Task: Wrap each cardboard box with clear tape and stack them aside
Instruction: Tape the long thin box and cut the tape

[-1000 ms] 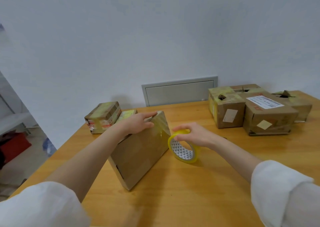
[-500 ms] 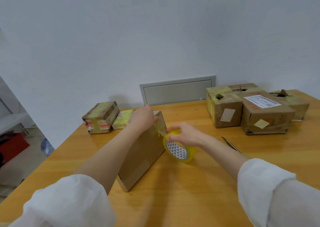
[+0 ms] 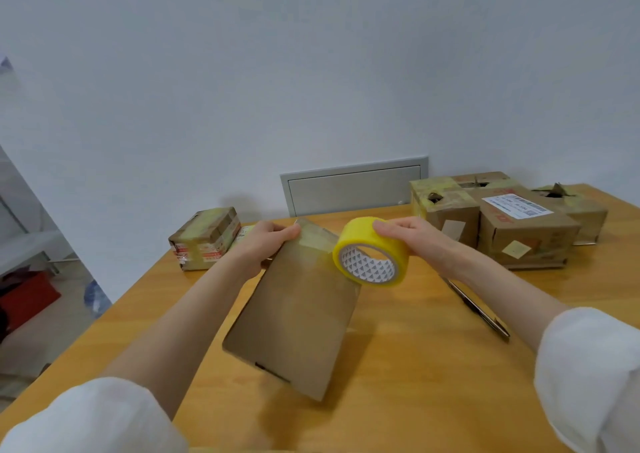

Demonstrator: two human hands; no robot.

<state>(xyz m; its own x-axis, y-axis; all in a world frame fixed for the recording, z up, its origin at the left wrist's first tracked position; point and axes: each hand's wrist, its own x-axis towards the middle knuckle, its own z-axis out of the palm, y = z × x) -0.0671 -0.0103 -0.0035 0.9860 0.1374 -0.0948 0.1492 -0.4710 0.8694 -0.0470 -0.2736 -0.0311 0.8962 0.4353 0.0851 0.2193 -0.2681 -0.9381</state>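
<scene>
A flat brown cardboard box (image 3: pixel 294 317) stands tilted on the wooden table (image 3: pixel 415 383) in the middle of the view. My left hand (image 3: pixel 266 245) grips its upper far edge. My right hand (image 3: pixel 412 241) holds a yellowish roll of clear tape (image 3: pixel 370 255) in the air beside the box's top right corner. A strip of tape runs from the roll onto the top of the box.
A taped small box (image 3: pixel 204 238) sits at the far left, with another partly hidden behind my left hand. Three larger boxes (image 3: pixel 519 231) stand grouped at the far right. A thin metal tool (image 3: pixel 478 307) lies on the table under my right forearm. A grey wall panel (image 3: pixel 353 186) is behind.
The box has turned so that its broad face points toward me. My right hand has lifted the tape roll from the table up to the box's top corner.
</scene>
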